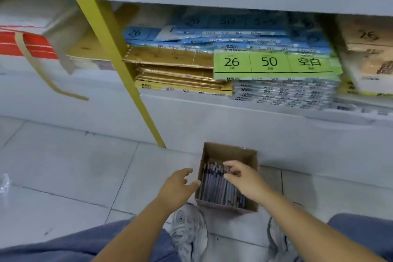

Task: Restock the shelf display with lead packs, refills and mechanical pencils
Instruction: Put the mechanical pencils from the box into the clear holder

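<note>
The person is crouching, with blue trousers showing at the bottom edge and a pale sneaker planted on the tiled floor. Both bare forearms are reaching forward to a small open cardboard box that is sitting on the floor just ahead of the shoe. The left grip is hovering just beside the box's left wall, fingers spread and relaxed, holding nothing. The right grip is reaching over the box with bent fingers above the purple-grey pencils lying packed inside; blur is hiding whether it is pinching any. Beyond the box, a yellow post is slanting up across the white shelf unit. On the shelf, stacks of paper packs are lying flat: brown ones, blue ones and a green one marked 26 and 50.
</note>
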